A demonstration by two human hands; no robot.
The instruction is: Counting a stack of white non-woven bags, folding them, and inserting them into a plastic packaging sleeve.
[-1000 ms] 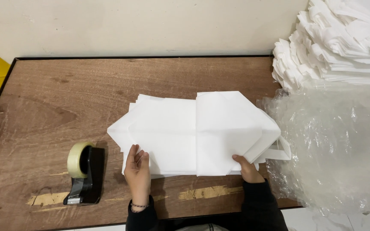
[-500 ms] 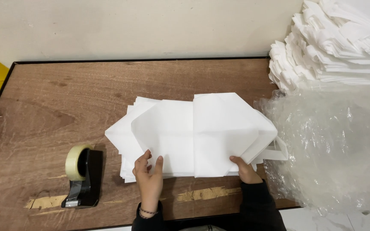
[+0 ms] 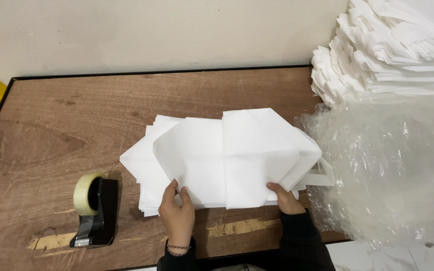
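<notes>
- The left hand (image 3: 177,217) lies palm down, fingers spread, pressing the near edge of a folded white fabric sheet (image 3: 227,153); it grips nothing.
- The right hand (image 3: 285,198) curls its fingers around the sheet's near right edge, pinching it.
- The sheet tops a flat pile of similar white sheets (image 3: 144,173) at the middle of the brown wooden table (image 3: 56,120).
- A black tape dispenser with a yellowish roll (image 3: 94,206) stands near left.
- Crumpled clear plastic wrap (image 3: 393,165) lies right; a tall stack of white folded fabric (image 3: 388,50) sits far right.
</notes>
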